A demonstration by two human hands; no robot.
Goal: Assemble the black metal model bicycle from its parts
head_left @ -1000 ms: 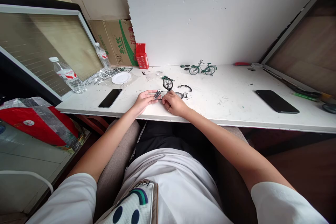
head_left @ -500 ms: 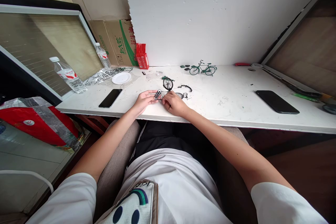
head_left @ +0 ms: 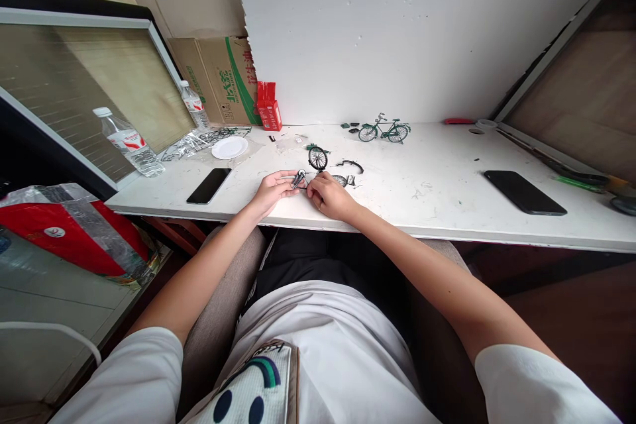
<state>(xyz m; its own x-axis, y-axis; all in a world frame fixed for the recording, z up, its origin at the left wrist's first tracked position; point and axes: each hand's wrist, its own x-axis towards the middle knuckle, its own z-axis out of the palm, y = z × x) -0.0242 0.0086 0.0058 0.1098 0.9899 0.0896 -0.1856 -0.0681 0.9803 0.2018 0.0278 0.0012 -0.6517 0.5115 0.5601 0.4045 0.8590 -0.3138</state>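
Note:
Between my hands is a small black model bicycle frame (head_left: pixel 299 179), its finer parts partly hidden by fingers. My left hand (head_left: pixel 274 192) grips it from the left, with the fingers stretched along it. My right hand (head_left: pixel 328 196) is closed in a pinch at its right side. Just beyond the right hand a black spoked model wheel (head_left: pixel 318 158) stands upright. A second wheel (head_left: pixel 340 180) shows partly behind the right knuckles. A curved black strip (head_left: pixel 352 165), like a mudguard, lies to the right of the wheels.
A finished green model bicycle (head_left: pixel 385 130) stands at the back. Phones lie at the left (head_left: pixel 209 185) and right (head_left: pixel 525 193). A white lid (head_left: pixel 229 148), part frames (head_left: pixel 199 141), a red box (head_left: pixel 269 107) and a water bottle (head_left: pixel 130 144) are to the left.

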